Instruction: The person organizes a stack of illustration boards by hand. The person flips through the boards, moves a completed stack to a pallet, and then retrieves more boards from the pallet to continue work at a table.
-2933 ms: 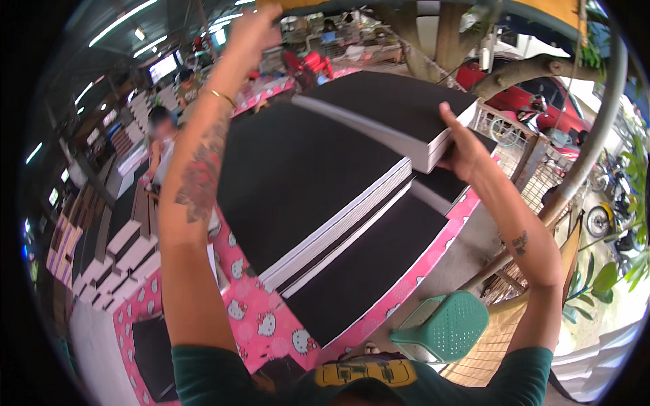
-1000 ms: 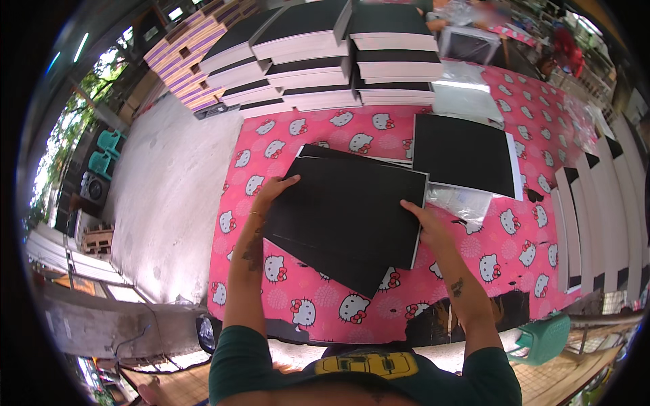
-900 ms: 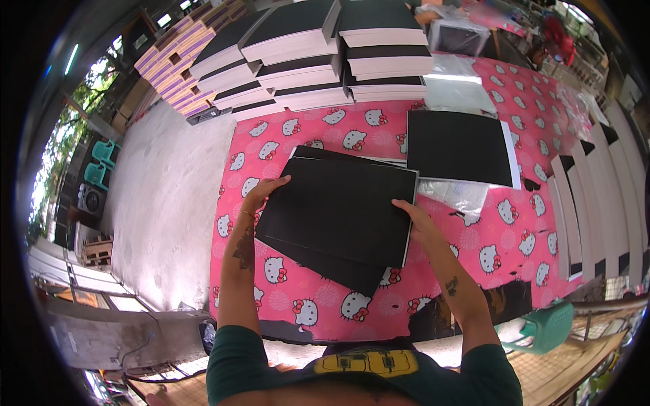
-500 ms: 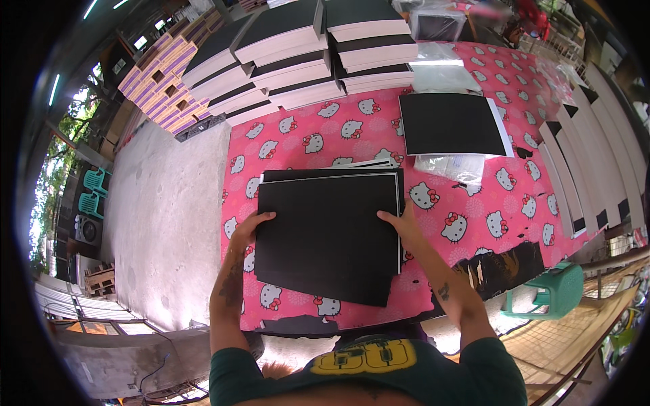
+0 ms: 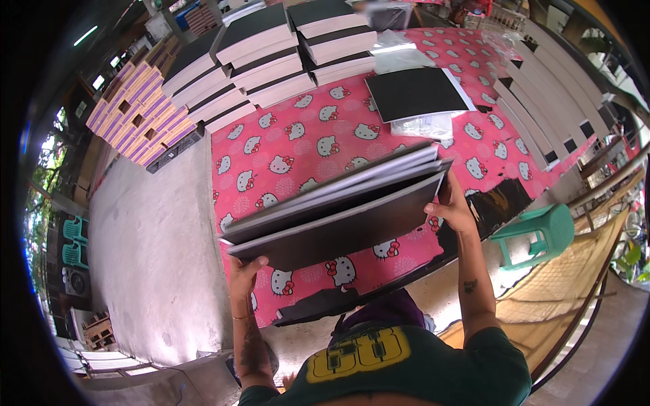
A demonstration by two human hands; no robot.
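Observation:
Both my hands hold a bundle of black and white sheets (image 5: 345,233) above a pink cartoon-cat tablecloth (image 5: 313,150). The bundle is tipped up, its broad black face toward me and its right end higher than the left. Along the top edge the sheets fan slightly apart. My left hand (image 5: 245,274) grips the lower left corner, thumb on the near face. At the right end my right hand (image 5: 455,211) is closed round the edge, thumb in front and fingers partly hidden behind.
Beyond the bundle lies a black sheet with white ones (image 5: 414,93) on a clear plastic packet (image 5: 423,127). Tall black-topped stacks (image 5: 265,74) line the back; more stacks (image 5: 552,108) stand right. A green stool (image 5: 552,227) sits beside the table's near right edge. Cartons (image 5: 139,122) rise left.
The bundle has gone from lying nearly flat to tilted up on edge, its right end raised. Both hands have kept hold of it. The view has shifted and turned slightly.

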